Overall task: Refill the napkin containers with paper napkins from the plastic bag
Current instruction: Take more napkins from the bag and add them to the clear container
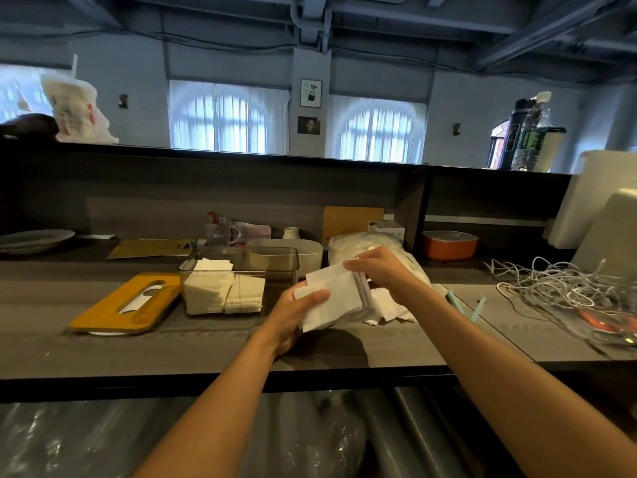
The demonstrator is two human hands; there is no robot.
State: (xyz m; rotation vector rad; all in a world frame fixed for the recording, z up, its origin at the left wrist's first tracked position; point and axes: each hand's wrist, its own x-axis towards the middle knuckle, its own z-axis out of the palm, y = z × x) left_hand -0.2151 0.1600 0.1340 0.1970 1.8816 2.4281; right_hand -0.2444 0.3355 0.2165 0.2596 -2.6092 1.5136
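Note:
Both hands hold a stack of white paper napkins [336,298] just above the counter. My left hand [293,313] grips the stack's lower left corner, thumb on top. My right hand [377,270] pinches its upper right edge. To the left stands a clear napkin container [286,267] with its lid off, its left half holding napkin stacks [220,293]. Its wooden slotted lid [127,303] lies flat further left. The plastic bag of napkins [358,244] sits behind my right hand, partly hidden. Loose napkins [389,307] lie under the held stack.
A white oval container [310,251] stands behind the clear one. An orange box [448,244], a tangle of white cables [565,286] and a white monitor [603,215] crowd the right. A plate [34,239] and a spray bottle [217,231] sit at the back.

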